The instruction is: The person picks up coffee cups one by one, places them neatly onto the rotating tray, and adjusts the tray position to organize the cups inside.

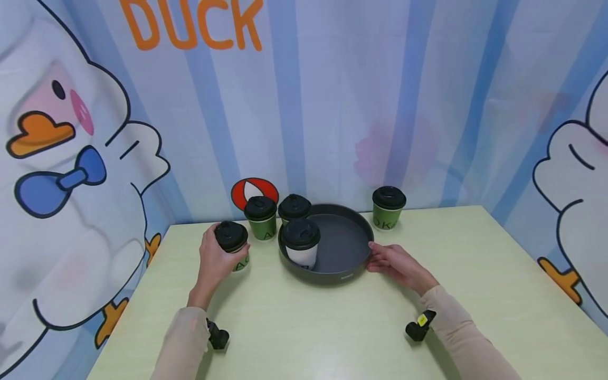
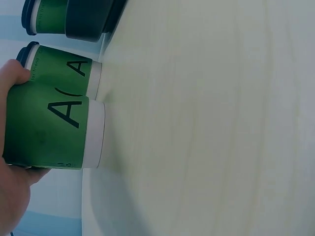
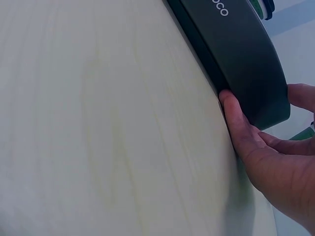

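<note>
My left hand [image 1: 216, 261] grips a green paper cup [image 2: 54, 130] with a black lid, at the left of the table. Whether its base touches the table, I cannot tell. A dark grey round pan [image 1: 344, 237] sits at the table's middle. On its right side my right hand [image 1: 396, 265] holds the wall, with fingers at the rim and low edge. Inside the pan at left stands a white cup [image 1: 301, 256] with a black lid. Behind it, another green cup [image 1: 294, 207] appears to be in the pan too, its lower part hidden.
A green lidded cup [image 1: 263, 227] stands just left of the pan. Another green cup [image 1: 387, 214] is at the back right, apart from the pan. A duck-print curtain [image 1: 332, 105] hangs behind the pale table [image 1: 309, 327]. Small black devices are worn at both wrists.
</note>
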Demonstrator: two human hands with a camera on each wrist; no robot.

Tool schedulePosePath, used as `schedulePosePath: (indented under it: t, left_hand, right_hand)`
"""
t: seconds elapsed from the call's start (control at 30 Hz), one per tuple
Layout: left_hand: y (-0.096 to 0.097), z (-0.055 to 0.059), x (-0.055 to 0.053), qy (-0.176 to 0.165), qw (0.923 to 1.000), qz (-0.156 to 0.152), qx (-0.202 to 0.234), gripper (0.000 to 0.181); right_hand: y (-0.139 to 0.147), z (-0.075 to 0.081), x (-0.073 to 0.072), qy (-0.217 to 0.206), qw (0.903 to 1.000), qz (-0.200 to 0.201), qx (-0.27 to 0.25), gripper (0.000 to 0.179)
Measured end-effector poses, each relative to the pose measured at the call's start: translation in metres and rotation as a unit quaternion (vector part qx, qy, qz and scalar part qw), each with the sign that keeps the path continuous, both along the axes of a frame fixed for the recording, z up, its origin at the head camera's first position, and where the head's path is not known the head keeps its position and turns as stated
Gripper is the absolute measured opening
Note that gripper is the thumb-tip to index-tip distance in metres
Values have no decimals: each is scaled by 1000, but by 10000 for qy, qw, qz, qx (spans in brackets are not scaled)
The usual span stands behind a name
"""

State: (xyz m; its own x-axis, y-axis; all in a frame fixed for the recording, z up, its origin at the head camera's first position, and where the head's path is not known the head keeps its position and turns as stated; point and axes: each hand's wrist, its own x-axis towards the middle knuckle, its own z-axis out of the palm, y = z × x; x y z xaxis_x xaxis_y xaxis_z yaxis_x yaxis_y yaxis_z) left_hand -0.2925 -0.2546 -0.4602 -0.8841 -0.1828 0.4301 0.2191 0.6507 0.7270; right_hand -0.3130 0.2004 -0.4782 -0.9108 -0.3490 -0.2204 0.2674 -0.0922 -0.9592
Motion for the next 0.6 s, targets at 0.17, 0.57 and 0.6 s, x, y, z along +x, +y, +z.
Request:
schedulePosePath:
  t: [0.17, 0.57, 0.6]
  left_hand:
    - [1, 0, -1, -11, 10000, 7, -1, 88]
    - [20, 45, 6, 666, 9975, -241, 38, 86]
    - [23, 52, 7, 735, 9969, -280, 49, 86]
  right_hand:
    - [0, 1, 1, 10, 10000, -29, 40, 40]
    - [-2, 3, 2, 25, 9999, -43, 102, 37]
    - [-2, 3, 2, 7, 9999, -52, 108, 37]
